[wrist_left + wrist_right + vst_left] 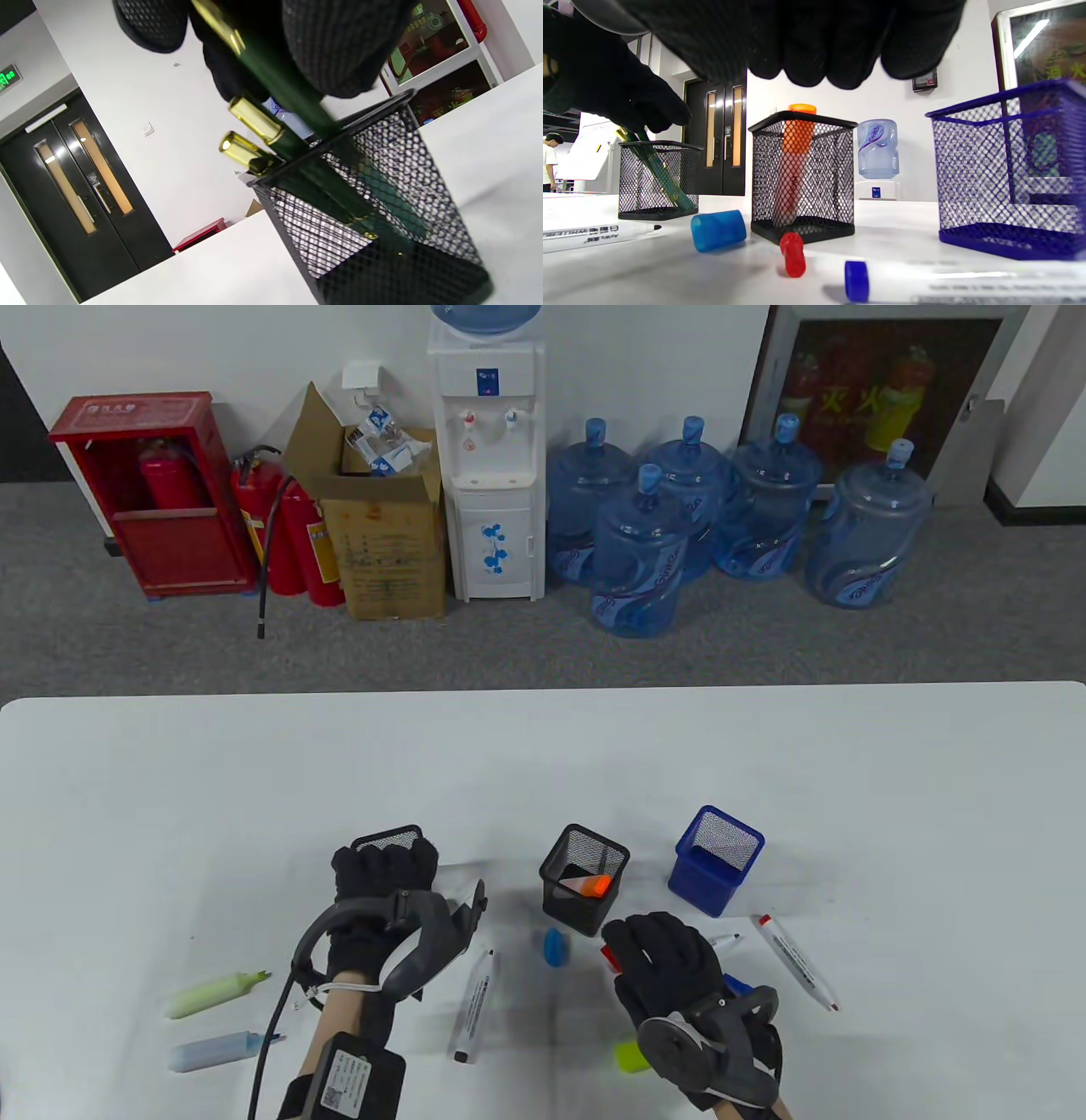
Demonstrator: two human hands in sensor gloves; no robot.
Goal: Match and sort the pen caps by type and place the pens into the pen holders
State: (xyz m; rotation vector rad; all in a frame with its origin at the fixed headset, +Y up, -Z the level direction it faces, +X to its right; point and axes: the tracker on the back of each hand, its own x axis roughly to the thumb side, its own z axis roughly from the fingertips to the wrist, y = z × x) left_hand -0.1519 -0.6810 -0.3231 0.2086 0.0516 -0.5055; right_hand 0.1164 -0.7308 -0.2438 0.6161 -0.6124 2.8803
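Black mesh holders (584, 874) and a blue mesh holder (715, 869) are seen on the white desk (848, 780); green-and-gold pens (271, 140), an orange highlighter (797, 140).

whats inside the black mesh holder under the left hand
Dark green pens with gold ends stand tilted inside the black mesh holder. The left hand pinches one at its top. The glove and the mesh blur the exact count and the holder's bottom.
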